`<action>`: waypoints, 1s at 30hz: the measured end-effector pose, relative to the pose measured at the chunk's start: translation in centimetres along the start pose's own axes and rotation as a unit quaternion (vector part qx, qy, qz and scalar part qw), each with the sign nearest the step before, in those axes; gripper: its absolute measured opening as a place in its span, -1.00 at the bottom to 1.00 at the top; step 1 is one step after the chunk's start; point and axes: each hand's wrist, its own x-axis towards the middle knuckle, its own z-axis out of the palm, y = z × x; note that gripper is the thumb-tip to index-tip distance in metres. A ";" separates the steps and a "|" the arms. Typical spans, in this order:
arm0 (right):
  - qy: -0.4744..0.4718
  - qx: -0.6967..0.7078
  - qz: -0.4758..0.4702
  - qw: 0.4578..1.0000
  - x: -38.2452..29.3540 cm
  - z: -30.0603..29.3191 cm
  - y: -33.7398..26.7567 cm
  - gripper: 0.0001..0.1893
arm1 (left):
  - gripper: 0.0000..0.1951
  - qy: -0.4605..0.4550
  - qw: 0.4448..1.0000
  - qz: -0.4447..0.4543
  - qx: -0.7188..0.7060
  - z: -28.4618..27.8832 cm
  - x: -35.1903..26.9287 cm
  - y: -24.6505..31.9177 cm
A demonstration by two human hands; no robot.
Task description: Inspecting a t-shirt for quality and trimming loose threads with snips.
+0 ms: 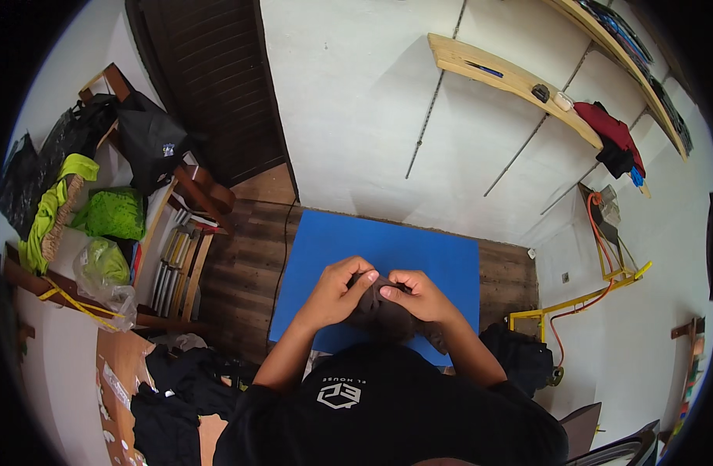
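Note:
A dark brown-grey piece of fabric (385,317) hangs between my two hands, close in front of my body. My left hand (343,289) pinches its upper edge between thumb and index finger. On the other side, my right hand (417,294) grips the same edge, thumb on top and fingers curled. The cloth is bunched at the grip and drops towards my shirt. Its lower part is partly hidden by my chest. Beneath the hands lies a blue tabletop (327,239).
Left stands a shelf unit with a green bag (112,212), a yellow measuring tape (80,300) and metallic rolls (164,285). Black garments (176,384) lie lower left. A wooden wall shelf (502,76) is ahead; a yellow metal frame (572,300) with an orange hose juts from the right.

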 end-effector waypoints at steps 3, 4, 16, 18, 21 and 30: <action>-0.026 0.034 0.063 0.997 0.0 -0.2 2.2 -0.65 | -0.85 0.061 0.998 -0.030 0.006 -1.2 -0.8 -0.5; -0.021 0.013 0.077 0.997 -0.2 -0.5 2.7 -0.65 | -0.82 0.109 0.992 -0.042 -0.041 -1.8 -1.1 -1.1; 0.045 -0.107 -0.066 0.991 -1.0 -3.6 -0.9 -0.74 | -0.77 0.161 0.982 -0.061 -0.073 -3.9 -2.4 -1.3; 0.052 -0.118 -0.074 0.989 -1.3 -4.2 -1.5 -0.75 | -0.77 0.148 0.984 -0.053 -0.084 -3.7 -2.1 -1.6; 0.042 -0.125 -0.052 0.990 -1.8 -4.8 -1.7 -0.78 | -0.77 0.139 0.986 -0.043 -0.080 -3.4 -1.6 -1.5; 0.056 -0.091 -0.082 0.991 -2.1 -5.3 -2.0 -0.71 | -0.59 0.079 0.995 -0.054 -0.017 -3.9 -1.0 -1.4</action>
